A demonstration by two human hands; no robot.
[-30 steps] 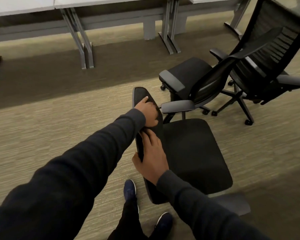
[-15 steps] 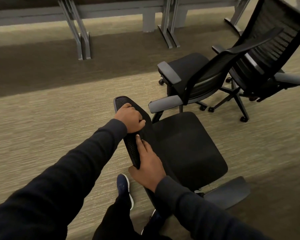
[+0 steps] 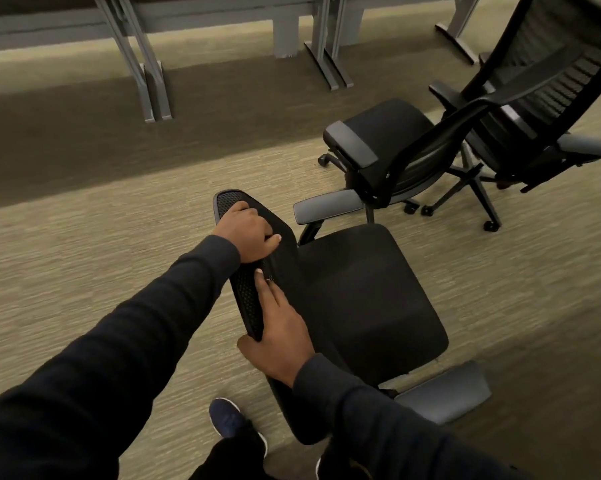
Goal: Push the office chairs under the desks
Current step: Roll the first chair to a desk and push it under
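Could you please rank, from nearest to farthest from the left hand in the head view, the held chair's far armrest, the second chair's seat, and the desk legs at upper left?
From the left hand:
1. Far armrest, just right.
2. Second chair's seat, farther up and right.
3. Desk legs, upper left by the desks.

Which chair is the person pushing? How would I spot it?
Find the desk legs along the top, then come down the carpet. The nearest chair has both hands, left hand and right hand, on its mesh backrest; the two chairs farther right are untouched.
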